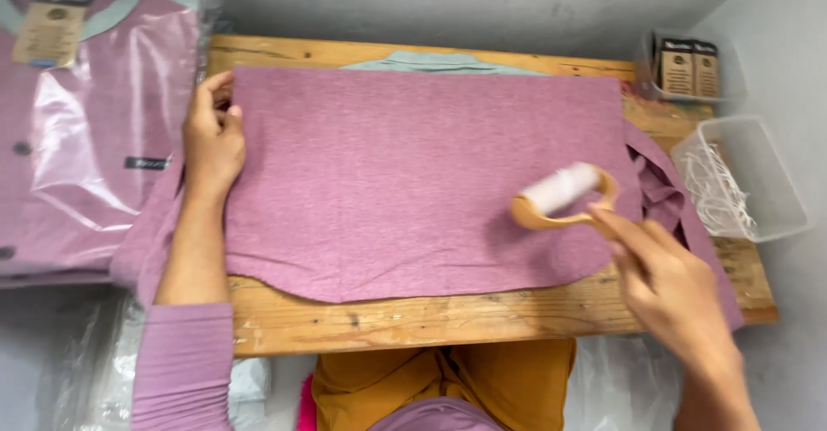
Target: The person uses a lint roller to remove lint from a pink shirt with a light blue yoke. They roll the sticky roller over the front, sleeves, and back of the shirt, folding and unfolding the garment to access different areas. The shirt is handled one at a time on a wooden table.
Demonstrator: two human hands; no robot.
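garment (405, 181) spread flat on wooden board (482, 319) | left hand (212, 138) pressed on garment's left edge | lint roller (562, 195) laid on garment's right part, held by right hand (668, 289) | bagged shirts (86, 130) stacked left of board | tub of ties (745, 181) at right, tag box (687, 69) behind it

Worn wooden table (448, 321) against plain grey walls (482, 0), evenly lit.

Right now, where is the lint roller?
In the head view the lint roller is right of centre, held by the right hand, resting on the pink shirt.
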